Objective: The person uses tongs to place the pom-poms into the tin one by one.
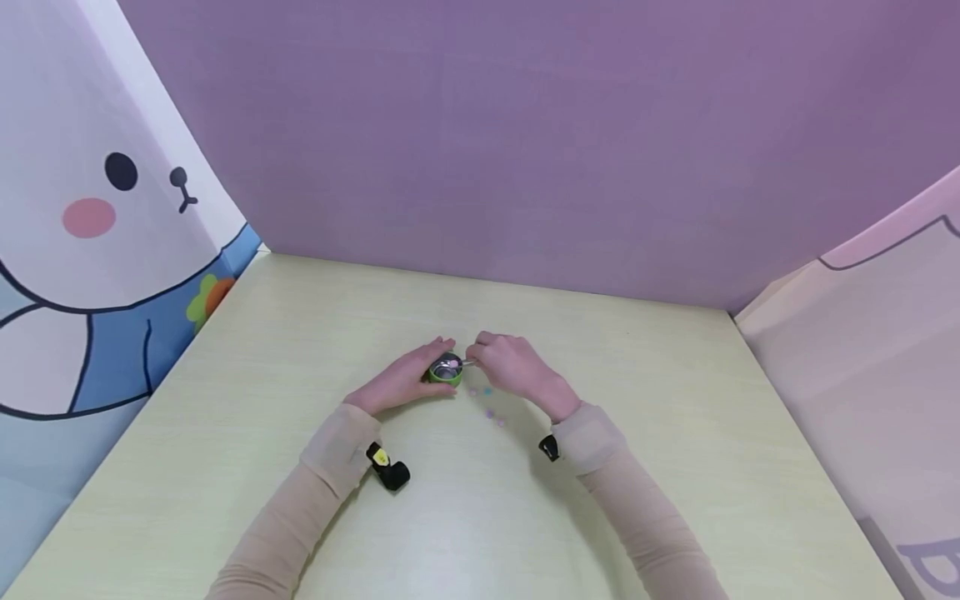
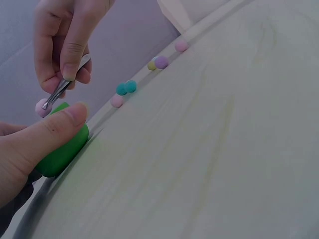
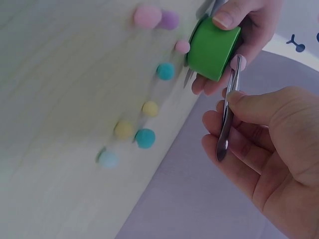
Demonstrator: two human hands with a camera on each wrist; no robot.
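Note:
My left hand (image 1: 405, 379) rests on the table and holds a small round green bowl (image 3: 212, 50) between thumb and fingers; its inside looks shiny and metallic in the head view. Just to the right, my right hand (image 1: 513, 365) pinches metal tweezers (image 3: 227, 122) between thumb and fingers. A pale pink pompom (image 2: 40, 106) sits in the tweezer tips, at the bowl's mouth. Loose pompoms lie on the table near the bowl, among them a small pink one (image 3: 183, 47), a teal one (image 3: 165, 71) and a yellow one (image 3: 150, 108).
More pompoms, a purple one (image 3: 170, 20) and a light blue one (image 3: 107, 159) among them, are scattered on the pale table (image 1: 465, 517). A purple backdrop (image 1: 525, 150) stands behind the table. Black wrist cameras (image 1: 390, 473) hang at both cuffs.

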